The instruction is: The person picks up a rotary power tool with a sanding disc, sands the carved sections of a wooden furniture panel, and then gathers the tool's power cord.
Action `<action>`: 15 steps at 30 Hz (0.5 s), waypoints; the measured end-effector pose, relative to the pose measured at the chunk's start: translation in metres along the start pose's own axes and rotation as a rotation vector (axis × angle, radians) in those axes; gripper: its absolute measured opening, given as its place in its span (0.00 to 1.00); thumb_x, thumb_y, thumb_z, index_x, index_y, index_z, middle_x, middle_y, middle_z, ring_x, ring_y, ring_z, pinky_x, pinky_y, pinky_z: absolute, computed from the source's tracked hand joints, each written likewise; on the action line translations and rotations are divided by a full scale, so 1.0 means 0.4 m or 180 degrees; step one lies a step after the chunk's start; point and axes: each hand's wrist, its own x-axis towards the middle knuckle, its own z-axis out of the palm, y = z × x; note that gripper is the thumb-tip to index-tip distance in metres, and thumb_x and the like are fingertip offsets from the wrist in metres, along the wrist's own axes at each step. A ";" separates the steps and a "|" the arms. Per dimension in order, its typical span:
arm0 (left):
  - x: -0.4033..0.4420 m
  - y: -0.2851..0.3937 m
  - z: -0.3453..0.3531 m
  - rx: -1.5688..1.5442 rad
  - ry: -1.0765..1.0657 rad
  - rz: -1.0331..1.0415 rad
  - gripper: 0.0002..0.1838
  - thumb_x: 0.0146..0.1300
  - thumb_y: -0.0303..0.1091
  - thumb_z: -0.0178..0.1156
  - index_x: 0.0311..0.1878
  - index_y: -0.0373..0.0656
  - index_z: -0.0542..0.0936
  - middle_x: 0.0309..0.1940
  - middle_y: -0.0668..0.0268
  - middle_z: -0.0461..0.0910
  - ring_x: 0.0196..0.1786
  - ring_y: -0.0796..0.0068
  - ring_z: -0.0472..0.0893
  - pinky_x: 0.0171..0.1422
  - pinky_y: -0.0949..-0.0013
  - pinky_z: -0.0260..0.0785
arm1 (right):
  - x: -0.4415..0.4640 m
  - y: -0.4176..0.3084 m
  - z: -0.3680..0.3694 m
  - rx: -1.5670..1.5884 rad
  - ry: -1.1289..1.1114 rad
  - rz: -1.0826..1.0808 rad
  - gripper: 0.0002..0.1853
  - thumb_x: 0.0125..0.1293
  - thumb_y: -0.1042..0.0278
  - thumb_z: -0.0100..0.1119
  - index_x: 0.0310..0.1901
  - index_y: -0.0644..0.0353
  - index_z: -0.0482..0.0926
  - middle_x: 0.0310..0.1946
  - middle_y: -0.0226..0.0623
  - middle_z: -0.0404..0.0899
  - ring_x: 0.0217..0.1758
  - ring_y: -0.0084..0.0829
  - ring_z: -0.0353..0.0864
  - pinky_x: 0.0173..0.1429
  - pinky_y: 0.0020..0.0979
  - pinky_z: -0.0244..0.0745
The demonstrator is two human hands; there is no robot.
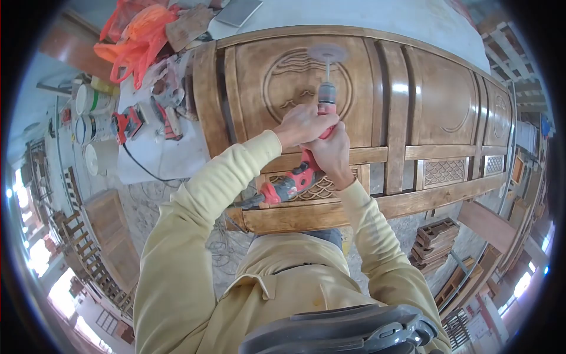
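Both hands grip a red and dark grey power drill (303, 176) fitted with a round, flat wheel (328, 53) on a thin shaft. My left hand (306, 124) wraps the front of its body, just behind the chuck. My right hand (331, 154) is closed around the tool further back. The wheel looks blurred and lies over the upper part of a carved round motif on a brown wooden panel (250, 65). Whether it touches the wood I cannot tell. Below my hands, the tool's rear end hangs over the panel's scale-pattern lattice.
Left of the panel, two red and grey power tools (127, 124) lie on a white surface with a black cord. Orange-red plastic bags (138, 35) sit at the upper left. White buckets (97, 158) stand far left. Wooden frames (433, 242) are stacked at the right.
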 end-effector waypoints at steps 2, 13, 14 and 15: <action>-0.042 -0.038 0.011 0.0385 0.0203 0.0421 0.32 0.76 0.62 0.58 0.53 0.36 0.87 0.49 0.42 0.89 0.55 0.48 0.89 0.59 0.53 0.77 | -0.004 0.003 0.000 -0.0054 -0.0329 -0.0103 0.46 0.44 0.54 0.86 0.60 0.75 0.75 0.50 0.59 0.89 0.56 0.56 0.91 0.62 0.47 0.83; -0.045 -0.011 0.063 -0.1327 0.1075 -0.0617 0.29 0.73 0.59 0.65 0.49 0.36 0.89 0.41 0.54 0.90 0.47 0.63 0.88 0.57 0.56 0.77 | 0.056 -0.004 -0.051 -0.0574 -0.0621 -0.0644 0.43 0.46 0.51 0.83 0.57 0.71 0.75 0.42 0.60 0.89 0.50 0.63 0.90 0.57 0.52 0.84; -0.042 -0.008 0.084 -0.1346 0.1112 -0.0625 0.29 0.73 0.59 0.65 0.49 0.36 0.89 0.41 0.54 0.90 0.47 0.63 0.88 0.57 0.56 0.77 | 0.078 -0.010 -0.072 -0.0824 -0.0869 -0.0847 0.41 0.46 0.51 0.83 0.57 0.70 0.76 0.43 0.59 0.89 0.50 0.63 0.90 0.57 0.52 0.84; -0.044 0.002 0.114 -0.2015 0.1345 -0.0787 0.26 0.74 0.56 0.66 0.49 0.37 0.89 0.42 0.57 0.90 0.47 0.66 0.87 0.56 0.58 0.77 | 0.101 -0.023 -0.092 -0.1067 -0.1115 -0.1052 0.40 0.46 0.51 0.83 0.56 0.69 0.77 0.43 0.59 0.89 0.50 0.63 0.90 0.58 0.52 0.84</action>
